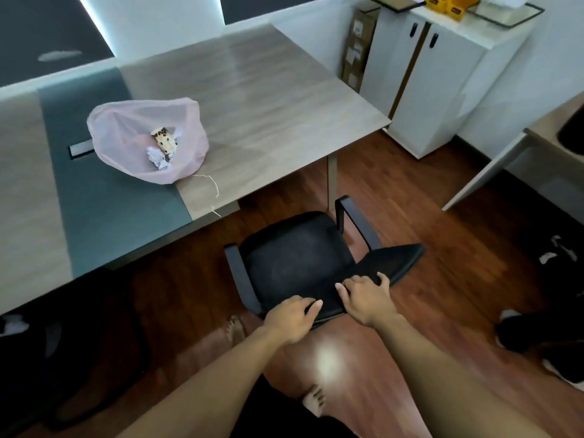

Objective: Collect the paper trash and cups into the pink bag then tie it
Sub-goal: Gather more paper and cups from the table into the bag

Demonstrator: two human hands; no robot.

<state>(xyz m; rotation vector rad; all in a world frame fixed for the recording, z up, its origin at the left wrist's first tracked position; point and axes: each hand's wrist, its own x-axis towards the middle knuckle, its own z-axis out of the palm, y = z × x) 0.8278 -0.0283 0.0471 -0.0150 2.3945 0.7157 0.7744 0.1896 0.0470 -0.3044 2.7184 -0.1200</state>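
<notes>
- The left grip (292, 317) is closed on the top edge of the backrest (395, 260) of a black chair (297, 263), with its fingers curled over the rim.
- The right grip (368, 300) holds the same edge just beside it, fingers over the top and thumb hooked on the far side. Neither grip holds any trash or the bag.
- The chair stands on the wooden floor (442, 216), near the desk (268, 90) but not tucked under it.
- The pink bag (189, 121) sits well apart from both grips, on the desk near its front edge, with its mouth wide open and untied.
- Inside the bag lie a spotted paper cup (165, 141) and crumpled white paper (155, 154), so collecting looks largely done.
- A thin string (212, 184) lies loose on the desk, just beside the bag and trailing to the desk edge. It probably serves for tying.
- Something white and crumpled (12, 324) shows low at the left, below the desk. It is too blurred to tell whether it is more trash.
- What is left, by my reading, is closing the bag's mouth and tying it. Handling the chair seems only a side step.
</notes>
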